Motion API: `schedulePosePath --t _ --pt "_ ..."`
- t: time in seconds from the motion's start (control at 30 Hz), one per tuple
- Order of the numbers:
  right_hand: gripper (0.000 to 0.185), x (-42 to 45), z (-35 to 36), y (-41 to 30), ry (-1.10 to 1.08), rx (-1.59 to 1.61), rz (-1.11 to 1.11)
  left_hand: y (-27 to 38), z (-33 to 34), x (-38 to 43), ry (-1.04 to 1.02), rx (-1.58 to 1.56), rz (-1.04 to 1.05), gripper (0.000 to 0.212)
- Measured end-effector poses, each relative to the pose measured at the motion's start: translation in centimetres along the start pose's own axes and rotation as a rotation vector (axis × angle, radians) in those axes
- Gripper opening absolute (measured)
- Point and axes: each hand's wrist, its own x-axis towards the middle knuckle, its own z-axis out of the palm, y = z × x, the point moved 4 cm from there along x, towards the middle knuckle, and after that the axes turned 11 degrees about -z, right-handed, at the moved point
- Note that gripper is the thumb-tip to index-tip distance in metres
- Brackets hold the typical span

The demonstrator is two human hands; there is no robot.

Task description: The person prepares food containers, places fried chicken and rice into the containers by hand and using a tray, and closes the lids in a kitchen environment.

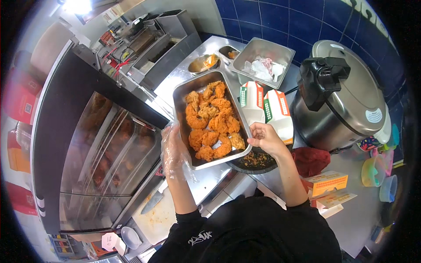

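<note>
A deep stainless steel pan holding fried chicken pieces is held up between both hands, slightly tilted. My left hand, in a clear plastic glove, grips its left side. My right hand, bare, has its fingers curled at the lower right edge of the rim. Two open paper food boxes with red and green print stand just right of the pan. Partly hidden under the pan and my right hand is a dark round pan with brown crumbs.
A glass-fronted display case fills the left. A knife lies on a cutting board. At the right stand a large metal cooker, a red cloth and folded cartons. Behind are a steel bowl and a steel container.
</note>
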Motion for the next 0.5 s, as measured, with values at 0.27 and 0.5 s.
schedulePosePath --t 0.27,0.5 --pt "0.02 0.7 -0.2 0.2 0.004 -0.027 0.037 -0.5 -0.1 0.9 -0.03 -0.073 -0.027 0.045" --pt "0.018 0.8 -0.1 0.3 -0.002 -0.024 0.038 -0.9 -0.7 1.4 0.02 -0.046 -0.024 0.042"
